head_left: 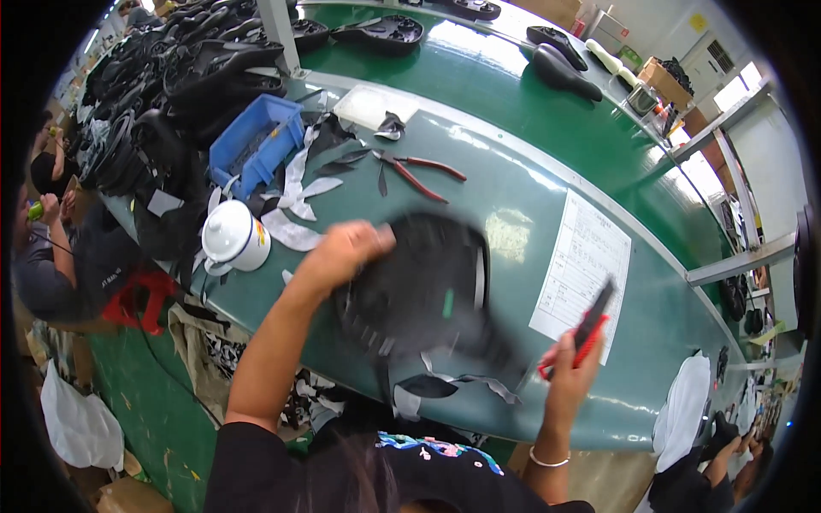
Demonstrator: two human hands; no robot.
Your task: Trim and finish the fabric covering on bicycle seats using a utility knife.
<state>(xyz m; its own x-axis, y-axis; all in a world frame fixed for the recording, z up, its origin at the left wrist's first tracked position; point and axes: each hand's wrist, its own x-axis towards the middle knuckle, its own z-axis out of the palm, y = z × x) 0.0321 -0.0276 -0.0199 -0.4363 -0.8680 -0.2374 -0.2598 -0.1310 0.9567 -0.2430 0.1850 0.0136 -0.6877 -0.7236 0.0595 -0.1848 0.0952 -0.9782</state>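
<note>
My left hand (346, 252) is closed on the upper left edge of a black bicycle saddle (406, 286), which is tilted over the green table and blurred by motion. A green mark and a pale strip show on the saddle. To the right, my right hand (571, 366) is wrapped round a red-and-black hand tool (590, 329), its dark end pointing up and away. The blur hides whether it is a knife or pliers. That hand is apart from the saddle. Black and white trimmed scraps (428, 386) lie at the table's near edge.
Beyond the saddle lie red-handled pliers (417, 171). A printed sheet (577, 265) lies at the right. Leftward stand a lidded white mug (235, 235) and a blue bin (218, 158). Black saddles (214, 81) are heaped behind; others (564, 73) rest along the green belt. People sit on both sides.
</note>
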